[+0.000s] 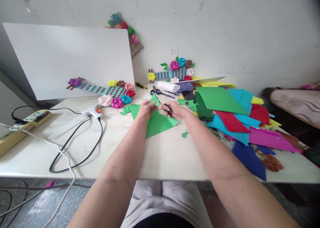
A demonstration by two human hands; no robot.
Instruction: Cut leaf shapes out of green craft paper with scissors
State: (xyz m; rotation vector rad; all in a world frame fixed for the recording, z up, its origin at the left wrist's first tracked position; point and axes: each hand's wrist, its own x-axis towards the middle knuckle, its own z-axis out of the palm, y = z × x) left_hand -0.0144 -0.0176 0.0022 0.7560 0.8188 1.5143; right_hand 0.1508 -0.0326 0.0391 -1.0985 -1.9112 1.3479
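Pinched in my left hand [147, 110] is a small piece of green paper [155, 98]. My right hand [176, 110] is closed around dark-handled scissors [168, 110], whose blades point left toward that piece. Beneath both hands a larger green sheet [158, 126] lies on the table. Cut green leaf shapes [127, 110] rest left of the sheet, partly over its edge. Green scraps [191, 104] lie beyond my right hand, and one more scrap [185, 134] sits nearer me.
Coloured paper sheets [222, 99] are heaped on the right. A glue gun [93, 112] with a looping black cord and a yellow power strip [25, 126] occupy the left. Behind are a flower-decorated woven piece [100, 89], other scissors [155, 91], purple yarn [185, 87] and a white board [70, 61].
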